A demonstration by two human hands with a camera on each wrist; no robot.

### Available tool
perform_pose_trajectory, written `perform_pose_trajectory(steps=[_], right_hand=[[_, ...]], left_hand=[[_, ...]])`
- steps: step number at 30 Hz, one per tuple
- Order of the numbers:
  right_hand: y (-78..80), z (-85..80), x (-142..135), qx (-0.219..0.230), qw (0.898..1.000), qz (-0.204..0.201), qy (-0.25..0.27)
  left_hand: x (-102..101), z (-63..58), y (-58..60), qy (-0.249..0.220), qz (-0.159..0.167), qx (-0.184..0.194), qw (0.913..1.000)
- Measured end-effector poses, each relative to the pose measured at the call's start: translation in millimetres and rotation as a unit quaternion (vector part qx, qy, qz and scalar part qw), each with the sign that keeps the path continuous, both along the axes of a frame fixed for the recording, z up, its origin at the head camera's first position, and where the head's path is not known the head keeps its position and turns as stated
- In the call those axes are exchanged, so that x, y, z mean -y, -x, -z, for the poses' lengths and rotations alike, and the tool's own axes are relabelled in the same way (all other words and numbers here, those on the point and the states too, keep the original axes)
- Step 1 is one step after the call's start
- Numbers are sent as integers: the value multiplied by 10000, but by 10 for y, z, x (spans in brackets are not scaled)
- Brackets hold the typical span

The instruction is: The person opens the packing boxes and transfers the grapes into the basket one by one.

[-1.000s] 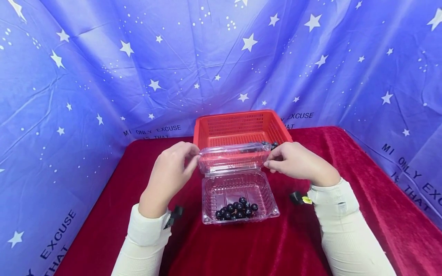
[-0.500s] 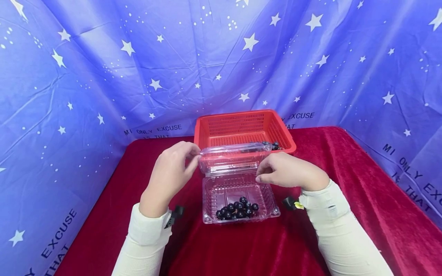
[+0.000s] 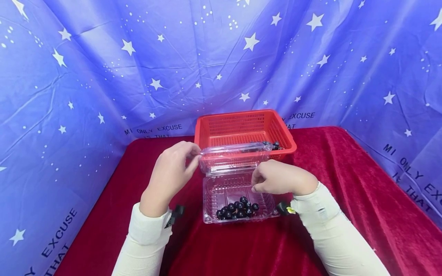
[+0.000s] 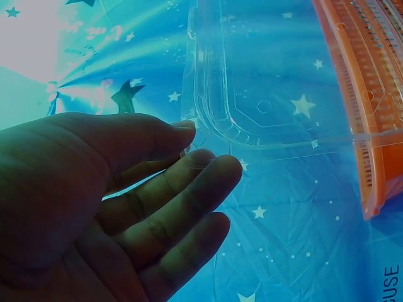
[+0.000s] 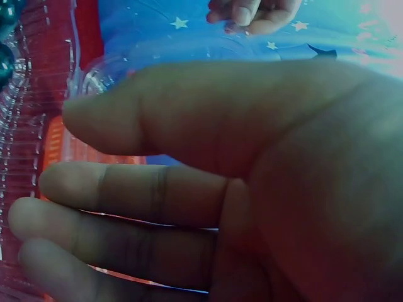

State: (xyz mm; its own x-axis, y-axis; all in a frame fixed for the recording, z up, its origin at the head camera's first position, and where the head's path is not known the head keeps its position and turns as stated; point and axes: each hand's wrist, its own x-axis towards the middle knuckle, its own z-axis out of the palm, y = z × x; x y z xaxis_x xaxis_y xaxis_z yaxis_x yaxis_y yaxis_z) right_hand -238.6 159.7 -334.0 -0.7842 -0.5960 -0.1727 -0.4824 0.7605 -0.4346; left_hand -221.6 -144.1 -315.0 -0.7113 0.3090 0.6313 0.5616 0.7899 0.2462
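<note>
clamshell [image 3: 221, 191]: clear glossy plastic | basket [image 3: 238, 124]: smooth plastic | tablecloth [image 3: 345, 161]: velvety cloth | backdrop [image 3: 193, 46]: creased cloth

Right hand [image 5: 271, 170] near clear container [image 5: 28, 104], dark grapes [image 5: 7, 20]; left hand [image 5: 267, 14] beyond.

The head view is bright and mostly clear, its wide lens stretching the edges. Pale sheen streaks the backdrop [image 3: 207, 50], glints dot the box [image 3: 228, 189], and the tabletop [image 3: 345, 172] darkens at the near side. Both wrist views lean cyan: glare bleaches the left one's upper left corner, leaving the left hand [image 4: 126, 207] backlit; the right hand [image 5: 245, 176] looks dim and soft.
</note>
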Motion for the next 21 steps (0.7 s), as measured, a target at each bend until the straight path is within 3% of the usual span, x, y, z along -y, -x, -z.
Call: perform_pose_trajectory(steps=[21], right_hand=[[30, 207, 116, 210, 9991, -305, -182]], left_hand=[[-9, 2, 1, 16, 0, 16, 10000]])
